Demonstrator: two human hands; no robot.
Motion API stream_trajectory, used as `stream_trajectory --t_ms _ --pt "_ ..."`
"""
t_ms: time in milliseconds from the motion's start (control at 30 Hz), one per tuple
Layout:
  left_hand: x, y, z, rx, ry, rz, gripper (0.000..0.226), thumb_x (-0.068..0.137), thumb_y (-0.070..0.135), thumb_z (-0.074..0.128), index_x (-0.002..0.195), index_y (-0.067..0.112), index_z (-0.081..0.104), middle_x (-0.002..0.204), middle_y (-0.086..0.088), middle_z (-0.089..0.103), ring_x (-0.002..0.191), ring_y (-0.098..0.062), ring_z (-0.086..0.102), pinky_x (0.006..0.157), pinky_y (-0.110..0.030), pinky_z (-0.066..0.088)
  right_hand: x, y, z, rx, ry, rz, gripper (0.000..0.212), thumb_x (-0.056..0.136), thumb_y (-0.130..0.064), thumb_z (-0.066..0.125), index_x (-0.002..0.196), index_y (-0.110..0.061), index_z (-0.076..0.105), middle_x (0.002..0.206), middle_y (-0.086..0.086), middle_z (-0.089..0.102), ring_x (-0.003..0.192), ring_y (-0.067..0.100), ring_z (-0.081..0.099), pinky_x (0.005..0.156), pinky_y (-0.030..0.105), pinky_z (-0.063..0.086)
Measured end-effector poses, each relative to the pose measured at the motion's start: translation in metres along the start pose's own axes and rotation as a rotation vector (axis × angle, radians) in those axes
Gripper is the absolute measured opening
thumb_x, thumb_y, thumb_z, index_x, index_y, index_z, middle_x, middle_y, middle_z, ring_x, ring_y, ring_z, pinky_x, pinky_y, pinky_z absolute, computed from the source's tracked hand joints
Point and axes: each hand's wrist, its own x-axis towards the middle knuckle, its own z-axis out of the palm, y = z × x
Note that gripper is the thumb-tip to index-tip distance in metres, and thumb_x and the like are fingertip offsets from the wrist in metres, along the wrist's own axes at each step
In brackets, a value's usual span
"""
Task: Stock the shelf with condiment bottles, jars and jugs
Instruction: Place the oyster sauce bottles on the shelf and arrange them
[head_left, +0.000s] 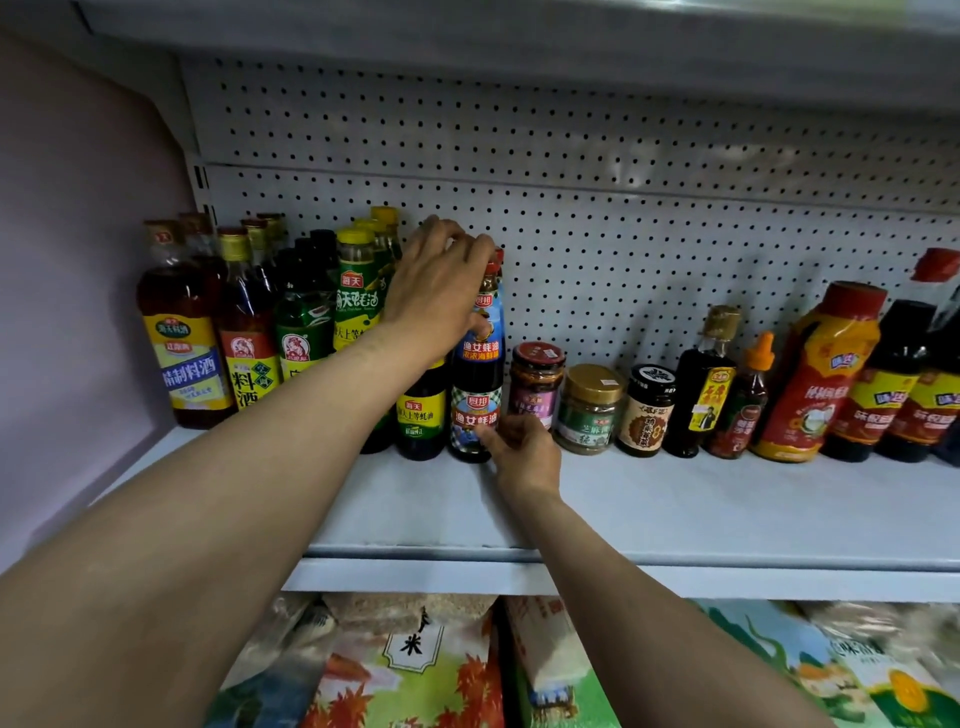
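Gripping one blue-labelled bottle are two hands: left hand atop, right hand pinching its base.

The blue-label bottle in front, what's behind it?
Behind the front blue-label bottle stands a taller matching bottle, its top gripped by the left hand. Anything farther back is hidden.
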Motion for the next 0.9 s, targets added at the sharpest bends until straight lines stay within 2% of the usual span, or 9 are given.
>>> stream_trajectory --t_ms 100,233,400,467,567,633,767,900 --pt "0.005 -0.003 0.006 0.017 0.008 0.014 0.085 0.062 0.041 0.086 0.129 0.009 0.045 0.129 -0.013 0.058 0.133 -0.032 0.033 0.115 -0.043 0.016 0.004 0.001 0.004 -0.08 0.054 0.006 0.032 0.081 -0.04 0.079 0.098 -0.016 0.067 0.098 0.0 0.074 0.092 0.018 0.068 0.087 0.036 0.055" --pt "0.009 -0.005 0.013 0.015 0.031 0.032 0.086 0.061 0.04 0.087 0.129 0.008 0.045 0.128 -0.014 0.059 0.132 -0.033 0.035 0.115 -0.044 0.01 0.004 -0.001 0.008 -0.162 0.1 0.027 0.027 0.08 -0.046 0.078 0.087 -0.024 0.063 0.087 -0.005 0.071 0.087 0.016 0.067 0.077 0.028 0.05" --pt "0.008 -0.013 0.013 0.004 -0.003 0.058 0.082 0.067 0.042 0.084 0.133 0.012 0.044 0.134 -0.01 0.058 0.141 -0.032 0.027 0.119 -0.046 0.003 -0.002 -0.007 0.006 -0.233 0.113 0.013 0.033 0.08 -0.049 0.076 0.093 -0.021 0.067 0.092 -0.004 0.073 0.086 0.015 0.065 0.076 0.027 0.048" --pt "0.006 -0.017 0.011 -0.03 -0.014 0.079 0.085 0.071 0.044 0.08 0.142 0.017 0.041 0.145 -0.01 0.049 0.147 -0.032 0.015 0.119 -0.046 -0.002 -0.007 -0.008 0.005 -0.234 0.113 -0.011 0.035 0.079 -0.047 0.078 0.095 -0.019 0.066 0.091 -0.005 0.072 0.087 0.015 0.066 0.074 0.027 0.048" --pt "-0.014 -0.025 0.008 -0.088 -0.008 0.097 0.096 0.076 0.048 0.076 0.154 0.024 0.025 0.16 -0.008 0.026 0.15 -0.032 0.0 0.119 -0.045 -0.006 -0.014 -0.009 0.005 -0.247 0.114 -0.024 0.039 0.078 -0.045 0.08 0.101 -0.016 0.066 0.096 -0.002 0.073 0.089 0.016 0.067 0.079 0.031 0.053" --pt "-0.037 -0.032 0.006 -0.141 0.031 0.093 0.098 0.077 0.047 0.075 0.155 0.024 0.021 0.162 -0.007 0.02 0.151 -0.031 0.0 0.12 -0.045 -0.002 -0.017 -0.011 0.005 -0.258 0.114 -0.019 0.041 0.078 -0.045 0.08 0.103 -0.016 0.066 0.098 -0.002 0.074 0.09 0.015 0.067 0.079 0.03 0.053" --pt "-0.085 -0.048 0.002 -0.225 0.069 0.041 0.087 0.077 0.039 0.076 0.152 0.022 0.034 0.159 -0.007 0.029 0.149 -0.031 0.014 0.12 -0.046 0.014 -0.027 -0.015 0.003 -0.3 0.126 0.024 0.044 0.08 -0.048 0.077 0.108 -0.016 0.064 0.102 0.001 0.072 0.095 0.02 0.066 0.077 0.027 0.047" --pt "-0.13 -0.053 0.0 -0.333 -0.017 -0.124 0.076 0.078 0.032 0.078 0.146 0.021 0.045 0.146 -0.01 0.044 0.134 -0.03 0.036 0.106 -0.047 0.038 -0.04 -0.025 -0.001 -0.378 0.073 0.012 0.049 0.081 -0.046 0.077 0.116 -0.017 0.058 0.112 0.004 0.07 0.102 0.025 0.064 0.078 0.028 0.043"
